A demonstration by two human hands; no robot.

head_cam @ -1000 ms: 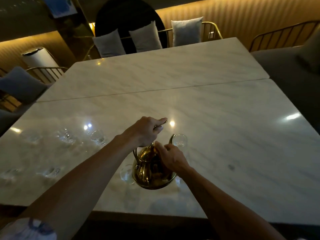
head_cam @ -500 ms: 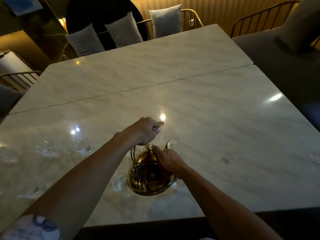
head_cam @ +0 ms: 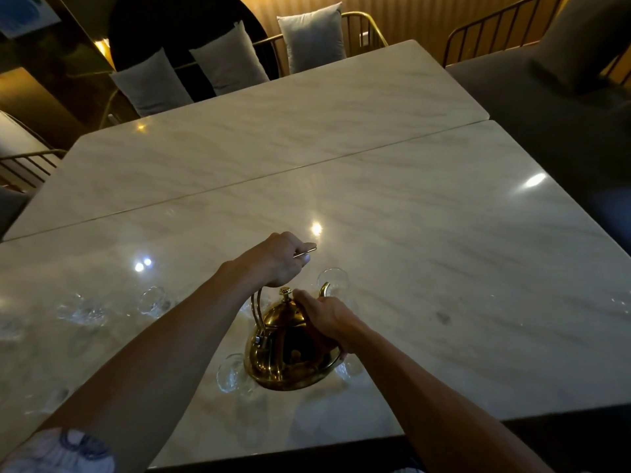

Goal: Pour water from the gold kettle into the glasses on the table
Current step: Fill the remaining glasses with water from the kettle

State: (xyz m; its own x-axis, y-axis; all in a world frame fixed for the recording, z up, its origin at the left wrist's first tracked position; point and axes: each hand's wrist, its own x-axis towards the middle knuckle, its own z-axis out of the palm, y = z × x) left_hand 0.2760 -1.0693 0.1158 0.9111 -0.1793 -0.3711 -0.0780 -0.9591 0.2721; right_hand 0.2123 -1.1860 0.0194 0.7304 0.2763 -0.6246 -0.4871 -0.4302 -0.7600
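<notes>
The gold kettle [head_cam: 290, 349] hangs over the near part of the marble table [head_cam: 444, 268], its curved spout reaching toward a clear glass [head_cam: 333, 277] just beyond it. My left hand [head_cam: 276, 259] is shut on the kettle's top handle. My right hand [head_cam: 326, 317] rests on the lid and right shoulder of the kettle, fingers beside the gold knob. Another glass [head_cam: 232, 372] stands at the kettle's lower left, and one [head_cam: 350, 368] peeks out at its lower right. Several more glasses [head_cam: 153, 300] stand further left.
The table is two marble slabs with a seam [head_cam: 239, 182] running across. Chairs with grey cushions [head_cam: 225, 59] line the far side, a metal-framed chair [head_cam: 27, 162] stands at the left, and a dark seat [head_cam: 546, 83] sits at the right.
The kettle has tipped back from a forward tilt to nearly upright, its spout rising away from the glass in front. Both hands stay on it. My head has shifted, sliding the scene left.
</notes>
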